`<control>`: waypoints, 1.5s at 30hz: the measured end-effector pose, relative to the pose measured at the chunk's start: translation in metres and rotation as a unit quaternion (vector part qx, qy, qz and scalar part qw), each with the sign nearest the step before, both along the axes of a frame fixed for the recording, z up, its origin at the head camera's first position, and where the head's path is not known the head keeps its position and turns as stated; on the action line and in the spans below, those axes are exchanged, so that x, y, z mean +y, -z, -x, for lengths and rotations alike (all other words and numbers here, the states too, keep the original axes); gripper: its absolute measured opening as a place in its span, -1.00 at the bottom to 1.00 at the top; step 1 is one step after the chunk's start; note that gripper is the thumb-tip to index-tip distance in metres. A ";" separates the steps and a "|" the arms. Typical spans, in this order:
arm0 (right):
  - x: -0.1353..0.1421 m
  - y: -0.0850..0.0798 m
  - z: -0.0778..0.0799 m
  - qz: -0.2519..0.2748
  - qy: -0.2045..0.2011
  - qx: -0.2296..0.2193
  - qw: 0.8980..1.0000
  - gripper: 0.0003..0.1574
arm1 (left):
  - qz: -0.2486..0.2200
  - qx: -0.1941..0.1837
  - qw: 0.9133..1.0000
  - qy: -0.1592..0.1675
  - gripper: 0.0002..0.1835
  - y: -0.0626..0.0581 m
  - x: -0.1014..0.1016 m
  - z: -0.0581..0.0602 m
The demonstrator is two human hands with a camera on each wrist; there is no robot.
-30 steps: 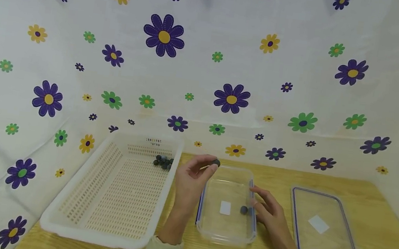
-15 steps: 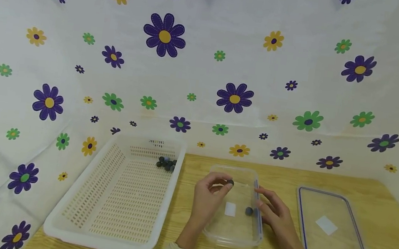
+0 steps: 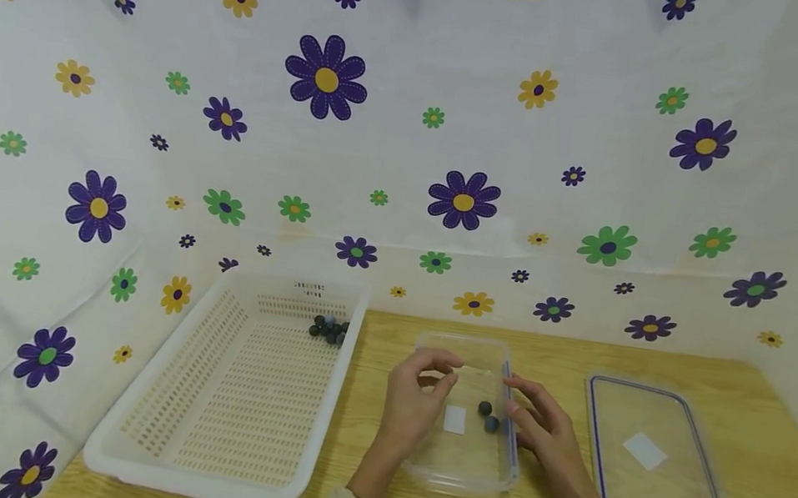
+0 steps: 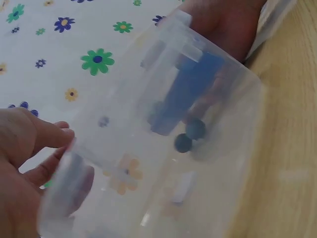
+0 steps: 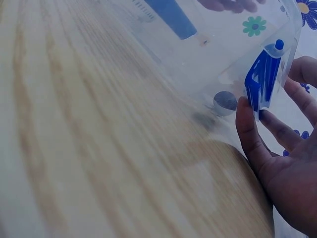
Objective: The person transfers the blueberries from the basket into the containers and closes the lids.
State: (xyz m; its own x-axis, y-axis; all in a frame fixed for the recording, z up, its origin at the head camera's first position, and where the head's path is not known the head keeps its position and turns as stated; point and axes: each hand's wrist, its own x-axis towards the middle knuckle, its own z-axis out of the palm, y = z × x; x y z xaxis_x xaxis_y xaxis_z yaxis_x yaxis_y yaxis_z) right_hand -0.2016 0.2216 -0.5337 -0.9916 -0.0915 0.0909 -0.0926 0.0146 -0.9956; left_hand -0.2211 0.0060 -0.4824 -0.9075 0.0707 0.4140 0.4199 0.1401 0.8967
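On the table stands a clear plastic food container [image 3: 454,485] with blue side latches. Two blueberries, a darker one [image 3: 485,408] and a bluer one [image 3: 492,424], lie close together on its floor near the right wall. My left hand [image 3: 413,394] hovers over the container's left side, fingers loosely bent and nothing between them; in the left wrist view its fingertips are right at the rim. At the opposite wall, my right hand [image 3: 552,437] holds the container by its side, thumb and fingers around the blue latch [image 5: 265,77].
Left of the container is a large white slotted basket [image 3: 186,483], with several blueberries [image 3: 329,329] bunched in its far right corner. To the right a clear lid [image 3: 678,488] with a blue seal lies flat. A flowered cloth [image 3: 398,139] hangs behind the wooden table [image 3: 552,349].
My left hand has moved right and down from beside the basket to over the container and let go of a blueberry, which now lies beside the first. The right hand stays at the container.
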 end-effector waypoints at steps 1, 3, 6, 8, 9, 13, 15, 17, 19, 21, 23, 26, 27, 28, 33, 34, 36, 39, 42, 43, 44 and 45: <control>-0.001 0.000 0.000 0.001 0.002 -0.002 1.000 -0.43 | 0.006 0.001 1.000 0.001 -0.79 -0.003 -0.002 -0.002; -0.003 0.000 0.000 0.003 0.006 -0.006 1.000 -0.43 | 0.013 0.010 1.000 0.009 -0.79 -0.012 -0.006 -0.006; -0.005 -0.001 0.000 0.002 0.009 -0.012 1.000 -0.42 | 0.025 0.020 0.999 0.025 -0.78 -0.030 -0.014 -0.016; -0.006 -0.002 0.000 0.000 0.006 -0.011 1.000 -0.42 | 0.034 0.024 0.998 0.038 -0.78 -0.044 -0.020 -0.024; -0.005 -0.002 0.000 -0.002 0.005 -0.010 1.000 -0.41 | 0.042 0.024 0.998 0.044 -0.78 -0.052 -0.024 -0.028; -0.002 -0.004 -0.001 -0.007 0.004 -0.005 1.000 -0.42 | 0.084 0.013 0.994 0.068 -0.76 -0.084 -0.039 -0.040; 0.000 -0.004 -0.001 -0.009 0.004 -0.003 1.000 -0.42 | 0.121 0.001 0.989 0.080 -0.76 -0.099 -0.047 -0.042; 0.002 -0.004 -0.001 -0.010 0.003 -0.001 1.000 -0.42 | 0.159 -0.010 0.984 0.083 -0.77 -0.112 -0.056 -0.039; 0.003 -0.004 -0.001 -0.010 0.003 0.000 1.000 -0.41 | 0.187 -0.019 0.979 0.082 -0.78 -0.122 -0.067 -0.033; 0.003 -0.004 -0.001 -0.011 0.004 0.003 1.000 -0.41 | 0.195 -0.024 0.978 0.068 -0.80 -0.132 -0.080 -0.022; 0.004 -0.005 -0.001 -0.012 0.005 0.005 1.000 -0.41 | 0.188 -0.025 0.981 0.048 -0.79 -0.137 -0.095 -0.009; 0.003 -0.004 -0.002 -0.012 0.003 0.004 1.000 -0.41 | 0.179 -0.028 0.983 0.005 -0.77 -0.136 -0.121 0.013; 0.003 -0.004 -0.002 -0.011 0.001 0.003 1.000 -0.41 | 0.178 -0.033 0.983 -0.011 -0.76 -0.133 -0.129 0.020; 0.002 -0.003 -0.002 -0.010 -0.001 0.002 1.000 -0.41 | 0.176 -0.040 0.983 -0.024 -0.75 -0.129 -0.137 0.027; 0.001 -0.002 -0.003 -0.007 -0.005 -0.007 1.000 -0.40 | 0.184 -0.096 0.975 -0.075 -0.73 -0.096 -0.168 0.056; 0.001 -0.001 -0.003 -0.008 -0.004 -0.008 1.000 -0.39 | 0.186 -0.104 0.974 -0.079 -0.73 -0.087 -0.172 0.061; 0.002 -0.001 -0.004 -0.007 -0.002 -0.012 1.000 -0.39 | 0.189 -0.121 0.971 -0.087 -0.72 -0.072 -0.179 0.071; 0.002 0.000 -0.005 -0.009 0.002 -0.013 1.000 -0.40 | 0.191 -0.130 0.968 -0.101 -0.70 -0.052 -0.187 0.084; 0.001 -0.001 -0.005 -0.009 0.001 -0.010 1.000 -0.41 | 0.197 -0.133 0.964 -0.116 -0.70 -0.038 -0.194 0.095; 0.001 -0.002 -0.005 -0.010 0.001 -0.009 1.000 -0.42 | 0.200 -0.136 0.963 -0.120 -0.70 -0.034 -0.196 0.098; 0.001 -0.002 -0.005 -0.011 0.002 -0.009 1.000 -0.42 | 0.201 -0.142 0.962 -0.120 -0.70 -0.030 -0.198 0.100; 0.002 -0.003 -0.004 -0.011 0.001 -0.009 1.000 -0.42 | 0.201 -0.154 0.960 -0.120 -0.70 -0.026 -0.199 0.103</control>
